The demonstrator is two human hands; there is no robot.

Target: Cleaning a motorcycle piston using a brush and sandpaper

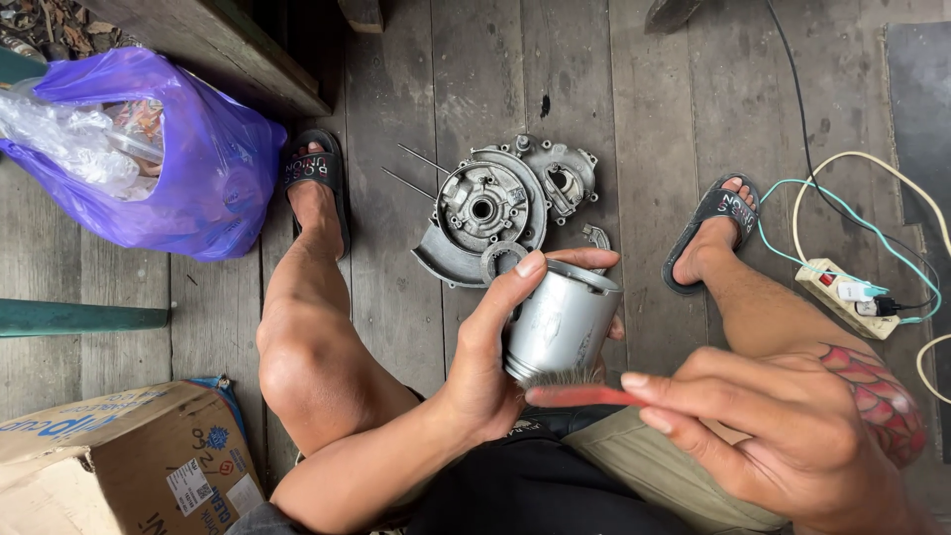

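Soft, even daylight fills the head view, casting only faint shadows under the legs onto the plank floor (416, 297); the purple plastic bag (188, 159) shows mild glare, the right hand (783, 436) is slightly soft, and edges bow with wide-angle distortion

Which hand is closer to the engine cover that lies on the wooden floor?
The left. The left hand holds the metal cylinder just below the engine cover. The right hand, holding a red brush, is farther down and to the right.

Weathered grey plank floor (416, 79) in daylight; a dark wooden beam (213, 45) crosses the top left, a green bar (79, 317) left.
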